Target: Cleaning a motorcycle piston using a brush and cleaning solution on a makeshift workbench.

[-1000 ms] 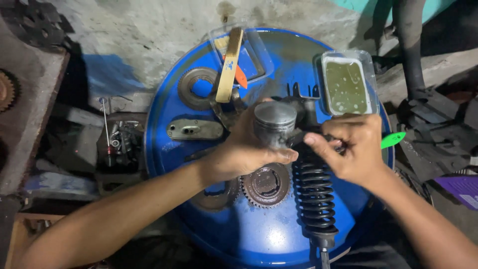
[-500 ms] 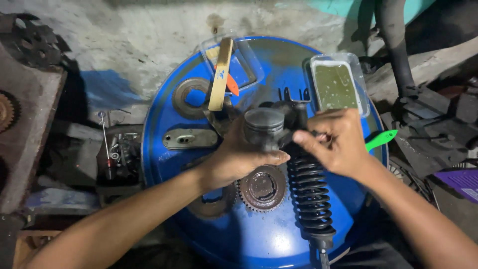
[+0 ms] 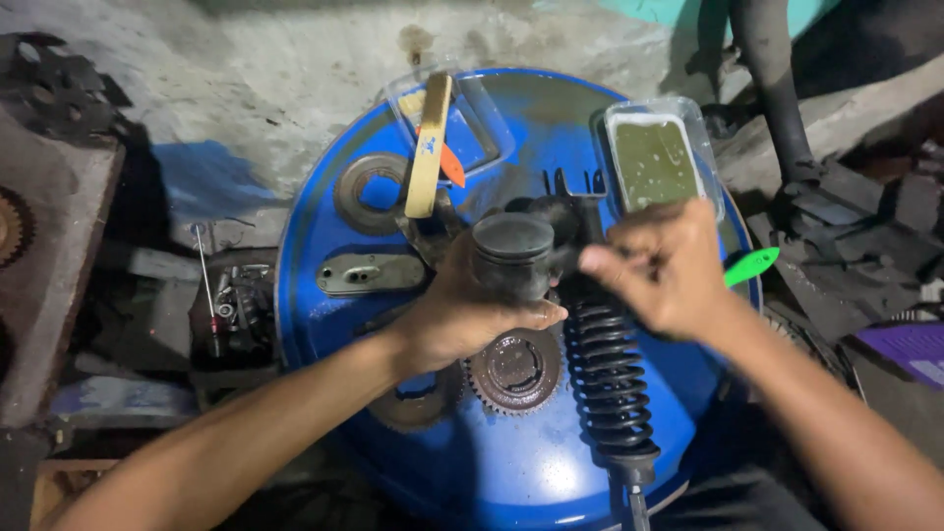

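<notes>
We see the left hand [image 3: 462,315] wrapped around a grey metal piston [image 3: 511,258], fingers closed under its lower edge, holding it upright above the blue drum top [image 3: 324,324]. The right hand [image 3: 664,265] sits just beside the piston, fingers pinched together at its side; what they pinch we cannot tell. A black coil spring shock [image 3: 610,379] lies below.

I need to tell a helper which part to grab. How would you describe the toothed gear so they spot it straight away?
Find the round blue drum lid used as a work surface. Just below the left hand, left of the black coil spring, lies the toothed gear. It alone has sharp teeth around its rim; the rings nearby look smooth.
</notes>
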